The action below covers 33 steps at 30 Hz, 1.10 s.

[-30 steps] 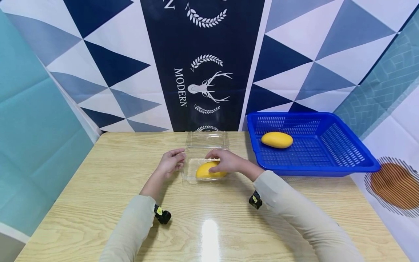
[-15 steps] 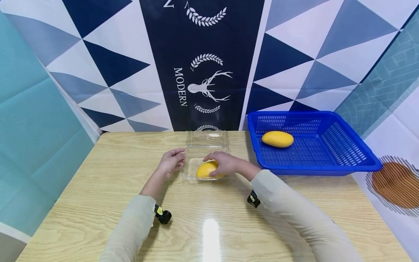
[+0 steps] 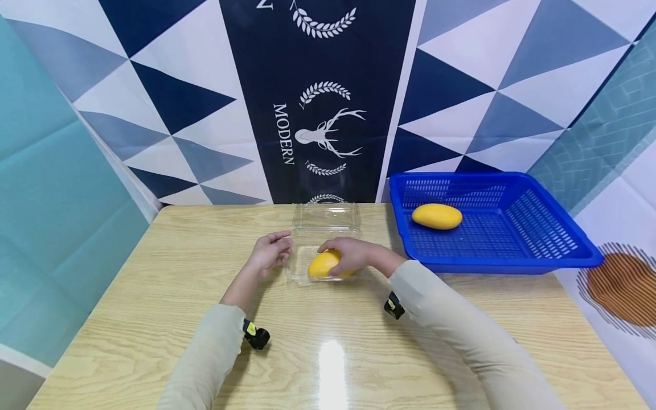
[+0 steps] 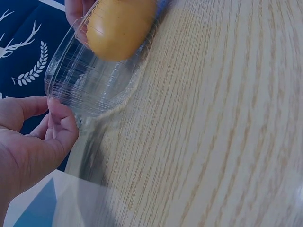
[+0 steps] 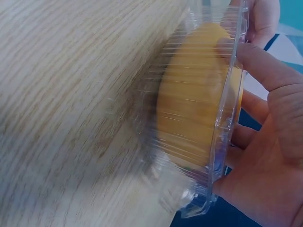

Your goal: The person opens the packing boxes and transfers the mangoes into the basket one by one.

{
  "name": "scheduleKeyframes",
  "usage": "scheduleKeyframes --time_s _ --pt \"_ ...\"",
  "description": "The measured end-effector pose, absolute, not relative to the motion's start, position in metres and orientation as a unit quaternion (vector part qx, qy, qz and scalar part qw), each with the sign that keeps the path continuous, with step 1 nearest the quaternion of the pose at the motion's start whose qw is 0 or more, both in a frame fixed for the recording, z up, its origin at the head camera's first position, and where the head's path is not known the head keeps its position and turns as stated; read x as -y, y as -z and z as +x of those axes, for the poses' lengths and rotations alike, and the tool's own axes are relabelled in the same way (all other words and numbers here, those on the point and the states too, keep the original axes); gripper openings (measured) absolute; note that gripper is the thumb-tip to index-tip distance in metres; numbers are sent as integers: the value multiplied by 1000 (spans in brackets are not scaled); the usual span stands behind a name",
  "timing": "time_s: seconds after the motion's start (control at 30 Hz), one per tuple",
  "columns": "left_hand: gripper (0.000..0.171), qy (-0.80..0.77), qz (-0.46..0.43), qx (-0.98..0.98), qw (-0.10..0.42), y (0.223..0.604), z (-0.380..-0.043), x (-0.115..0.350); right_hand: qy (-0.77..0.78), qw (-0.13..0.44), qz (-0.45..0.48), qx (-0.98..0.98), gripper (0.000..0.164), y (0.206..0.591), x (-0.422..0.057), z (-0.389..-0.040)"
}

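Note:
A clear plastic clamshell box [image 3: 301, 263] sits on the table with its lid [image 3: 328, 216] raised at the back. Inside its front part lies a yellow mango [image 3: 322, 264], seen through the ribbed wall in the right wrist view. My right hand [image 3: 349, 256] reaches over the rim and grips the mango, thumb on the near side and fingers on the far side. At the box's left edge, my left hand [image 3: 269, 253] pinches the rim between thumb and fingers, as the left wrist view shows [image 4: 45, 127].
To the right stands a blue perforated plastic basket [image 3: 492, 262], with a second mango [image 3: 437, 216] in it. The wooden table [image 3: 169, 273] ends at a patterned backdrop [image 3: 205, 114] just behind the box.
My right hand has shifted slightly left and settled further round the mango. The left hand keeps its place at the box's rim, and the mango stays in the box.

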<state>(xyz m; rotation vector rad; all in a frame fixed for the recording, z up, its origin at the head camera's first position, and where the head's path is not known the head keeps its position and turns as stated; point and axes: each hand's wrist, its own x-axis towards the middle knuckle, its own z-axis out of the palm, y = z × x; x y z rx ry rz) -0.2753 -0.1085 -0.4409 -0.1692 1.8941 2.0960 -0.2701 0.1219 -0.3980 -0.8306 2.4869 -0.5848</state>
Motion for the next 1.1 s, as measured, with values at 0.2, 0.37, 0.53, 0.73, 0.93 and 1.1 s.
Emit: scheduleKeyframes --time_s 0.2,0.37,0.53,0.73,0.93,1.1 --pt "44 -731 -63 -661 155 440 -276 109 217 240 -287 -902 62 400 -119 -274" --pt "43 -732 -59 -661 156 441 -276 110 215 244 -291 -900 65 401 -118 -276" --pt "44 -730 -56 -663 156 441 -277 109 214 245 -292 -900 66 404 -116 -277" --pt "44 -730 -59 -663 156 443 -278 110 215 243 -289 -901 66 405 -114 -277" --pt "46 -731 -58 -661 159 443 -278 110 223 233 -284 -903 66 407 -113 -276" --pt "46 -732 -62 -660 158 443 -278 109 234 230 -274 -904 67 409 -114 -276"
